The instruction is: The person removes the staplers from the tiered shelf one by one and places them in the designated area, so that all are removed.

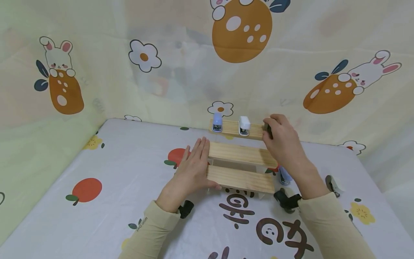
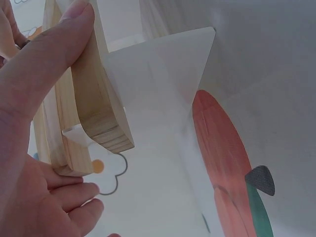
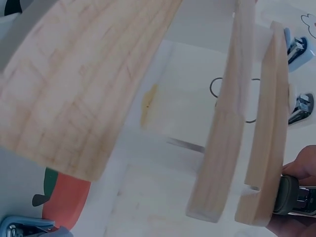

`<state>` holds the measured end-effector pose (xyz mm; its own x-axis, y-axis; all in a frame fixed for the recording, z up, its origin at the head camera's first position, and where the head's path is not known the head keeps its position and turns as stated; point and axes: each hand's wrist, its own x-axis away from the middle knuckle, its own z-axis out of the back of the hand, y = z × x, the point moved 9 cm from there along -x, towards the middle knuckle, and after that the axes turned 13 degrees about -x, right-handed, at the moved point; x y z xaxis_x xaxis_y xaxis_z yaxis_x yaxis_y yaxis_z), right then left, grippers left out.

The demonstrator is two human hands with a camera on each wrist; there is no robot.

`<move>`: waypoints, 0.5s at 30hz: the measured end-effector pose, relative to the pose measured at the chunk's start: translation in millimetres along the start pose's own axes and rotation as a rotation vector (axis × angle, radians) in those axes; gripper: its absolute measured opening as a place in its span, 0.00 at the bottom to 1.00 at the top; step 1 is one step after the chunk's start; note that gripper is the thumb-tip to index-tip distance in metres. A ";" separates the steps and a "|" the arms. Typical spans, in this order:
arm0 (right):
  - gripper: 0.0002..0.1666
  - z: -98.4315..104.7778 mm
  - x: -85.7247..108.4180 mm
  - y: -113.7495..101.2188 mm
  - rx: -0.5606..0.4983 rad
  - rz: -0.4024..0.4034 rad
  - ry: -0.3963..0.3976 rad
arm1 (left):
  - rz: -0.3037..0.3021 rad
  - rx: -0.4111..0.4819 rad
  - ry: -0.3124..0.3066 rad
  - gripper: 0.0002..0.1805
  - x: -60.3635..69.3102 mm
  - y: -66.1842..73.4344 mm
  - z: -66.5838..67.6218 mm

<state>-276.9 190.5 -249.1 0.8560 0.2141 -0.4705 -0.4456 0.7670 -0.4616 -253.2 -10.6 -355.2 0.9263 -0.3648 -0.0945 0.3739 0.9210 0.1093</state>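
Observation:
A three-tier wooden rack [image 1: 242, 154] stands on white supports. My left hand [image 1: 191, 174] lies against its left end, fingers straight, thumb on the front board [image 1: 240, 179]; the left wrist view shows the thumb [image 2: 64, 37] on that board's edge. On the back board [image 1: 231, 127] stand a light blue stapler [image 1: 217, 122] and a white stapler [image 1: 244, 126]. At this board's right end, my right hand [image 1: 286, 144] pinches a dark stapler [image 1: 267, 130]. In the right wrist view the dark stapler [image 3: 289, 195] touches the board end, fingers [image 3: 303, 163] around it.
Right of the rack, a blue stapler [image 1: 284, 176] lies on the cloth, with a white and dark stapler [image 1: 334, 185] farther right. Black wrist devices [image 1: 185, 209] sit by both sleeves. A printed curtain [image 1: 181, 82] hangs behind the cloth-covered table [image 1: 129, 172].

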 end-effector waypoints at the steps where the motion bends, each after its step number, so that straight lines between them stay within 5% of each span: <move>1: 0.19 1.4 0.4 -0.2 0.002 0.002 0.005 | -0.001 -0.001 0.000 0.80 0.0 0.1 -0.1; 15: 0.18 22.4 12.2 -7.3 -0.001 0.022 0.038 | -0.010 -0.018 0.013 0.80 0.9 1.1 0.6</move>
<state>-257.4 201.0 -234.6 0.8356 0.2076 -0.5086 -0.4643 0.7618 -0.4518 -252.0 -10.1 -354.6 0.9218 -0.3722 -0.1081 0.3820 0.9197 0.0906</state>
